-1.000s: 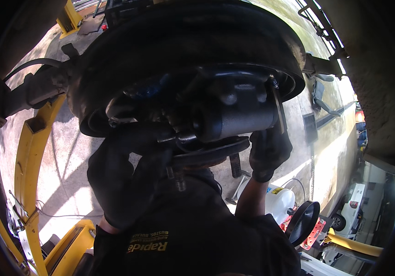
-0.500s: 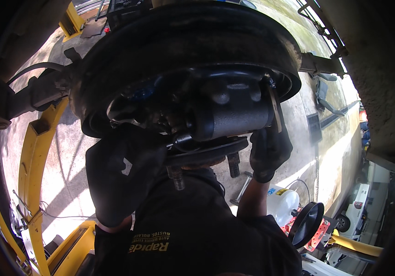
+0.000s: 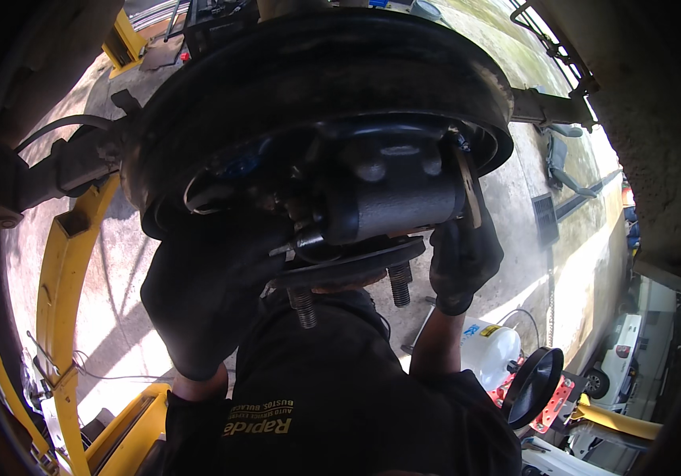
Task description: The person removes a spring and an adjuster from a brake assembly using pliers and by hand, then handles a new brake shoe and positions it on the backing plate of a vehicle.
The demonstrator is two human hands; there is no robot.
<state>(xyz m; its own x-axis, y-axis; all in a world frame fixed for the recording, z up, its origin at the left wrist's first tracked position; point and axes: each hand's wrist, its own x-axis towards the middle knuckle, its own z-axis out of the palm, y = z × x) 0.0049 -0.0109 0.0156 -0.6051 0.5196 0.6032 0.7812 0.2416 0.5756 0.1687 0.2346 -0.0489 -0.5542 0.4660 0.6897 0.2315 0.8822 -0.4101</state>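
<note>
Black gloves cover both my hands, raised to a dark drum brake assembly with a broad round backing plate. My left hand is closed at the left side of the grey wheel cylinder, its fingertips on a thin metal rod. Right beside that rod sits a shiny rounded metal end. At the cylinder's right end my right hand pinches the lower part of a thin, flat metal strip. Below the cylinder is the hub flange with threaded studs pointing down. My left fingers are partly in shadow.
A yellow lift post stands at the left. On the lower right are a white tank and a black round funnel-like dish. A white vehicle is farther right, and a floor drain grate lies beyond my right hand.
My left hand has shifted slightly left, its wrist turned a little. The brake assembly appears a bit farther left in view. My right hand stays at the strip.
</note>
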